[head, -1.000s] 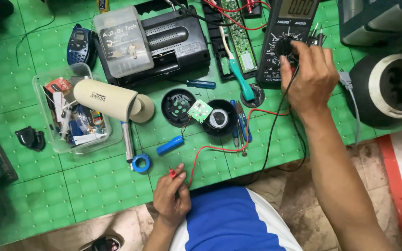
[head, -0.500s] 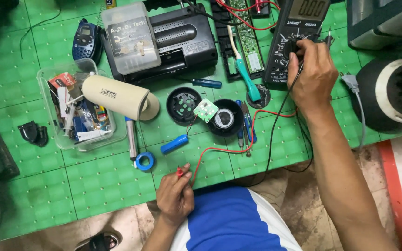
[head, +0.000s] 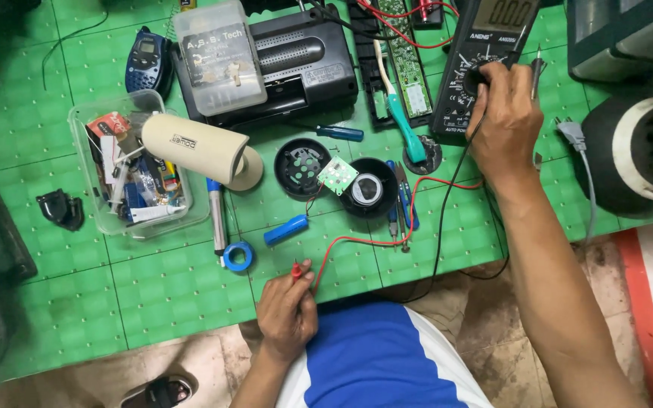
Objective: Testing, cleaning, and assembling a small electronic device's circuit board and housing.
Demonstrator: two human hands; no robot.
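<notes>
Two hands at work below me; my left hand pinches the red probe near the green tabletop's front edge, just beside the blue battery; my right hand closes its fingers on the dial of the black multimeter, the black lead trailing beneath.

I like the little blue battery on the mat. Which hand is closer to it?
Left. The left hand, holding a red probe, rests just below the blue battery. The right hand is far off to the upper right, on the multimeter.
</notes>
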